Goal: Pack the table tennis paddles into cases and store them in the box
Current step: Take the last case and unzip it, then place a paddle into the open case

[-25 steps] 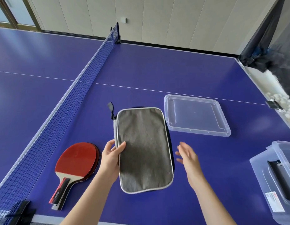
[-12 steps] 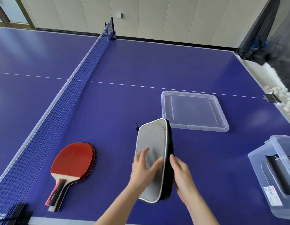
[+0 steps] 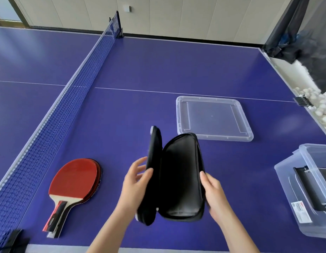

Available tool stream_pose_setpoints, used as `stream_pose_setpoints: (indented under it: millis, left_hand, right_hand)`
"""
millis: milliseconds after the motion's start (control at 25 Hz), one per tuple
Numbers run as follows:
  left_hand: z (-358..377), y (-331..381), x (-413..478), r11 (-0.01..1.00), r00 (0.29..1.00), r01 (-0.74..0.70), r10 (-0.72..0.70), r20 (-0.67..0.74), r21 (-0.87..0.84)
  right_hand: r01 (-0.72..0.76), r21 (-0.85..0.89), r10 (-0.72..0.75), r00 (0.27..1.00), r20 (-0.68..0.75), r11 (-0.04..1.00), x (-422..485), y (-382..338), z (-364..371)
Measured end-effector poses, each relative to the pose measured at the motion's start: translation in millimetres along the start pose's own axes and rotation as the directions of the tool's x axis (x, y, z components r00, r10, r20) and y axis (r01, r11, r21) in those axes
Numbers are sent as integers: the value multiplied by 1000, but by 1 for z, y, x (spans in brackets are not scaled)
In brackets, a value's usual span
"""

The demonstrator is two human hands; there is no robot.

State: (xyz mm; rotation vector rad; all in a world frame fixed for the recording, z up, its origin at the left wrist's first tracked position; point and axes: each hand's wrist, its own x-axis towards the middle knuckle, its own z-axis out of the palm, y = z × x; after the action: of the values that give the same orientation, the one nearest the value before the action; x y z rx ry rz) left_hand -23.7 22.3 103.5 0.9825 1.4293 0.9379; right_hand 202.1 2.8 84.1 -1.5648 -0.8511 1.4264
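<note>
While both hands [image 3: 138,181] [image 3: 212,190] spread it, case [image 3: 178,176] sits between fingers [image 3: 140,162].

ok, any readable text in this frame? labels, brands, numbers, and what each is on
Paddle handle: white lettering along the grip, too blurred to read.
Sticker on the box: printed lines and a red mark, too small to read.
Case and lid: no text visible.
Nothing here can be quoted.
</note>
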Motion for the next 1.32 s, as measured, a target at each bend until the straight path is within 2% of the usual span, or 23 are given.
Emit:
stream_pose_setpoints:
  millis: [120, 240, 360, 520, 640, 800, 1000, 1080, 1160, 1320]
  left_hand:
    - [-35, -18, 18, 999, 983, 53, -53, -174, -5]
    - [-57, -50, 36, 983, 948, 184, -185, -259, -26]
    - [-66, -83, 50, 962, 914, 268, -272, -301, -57]
    - [-61, -115, 62, 946, 893, 323, -291, -342, 39]
    - [-55, -128, 67, 910, 875, 354, -241, -419, 215]
    - [-50, -137, 73, 830, 896, 334, -133, -423, 447]
    - [-46, -139, 74, 807, 871, 350, -94, -482, 476]
    - [-46, -138, 72, 789, 869, 337, -52, -492, 513]
    - [-49, -134, 66, 783, 872, 316, -17, -489, 535]
    - [-69, -125, 48, 809, 868, 220, 93, -488, 545]
  right_hand:
    - [-82, 31, 84, 995, -59, 996, 13, 8, -38]
    - [-147, -19, 142, 979, -143, 989, 24, 22, -70]
    - [-213, -224, 161, 960, -228, 951, 34, 42, -92]
    - [-246, -524, 101, 952, -290, 816, 48, 63, -99]
    - [-216, -631, 27, 955, -294, 745, 55, 77, -102]
    - [-233, -751, -26, 949, -315, 618, 59, 94, -109]
    - [-262, -809, -58, 938, -342, 526, 60, 101, -108]
    - [-278, -796, -72, 926, -371, 538, 62, 101, -105]
    - [-279, -753, -115, 899, -424, 595, 60, 98, -103]
    - [-196, -698, -251, 839, -483, 689, 53, 84, -83]
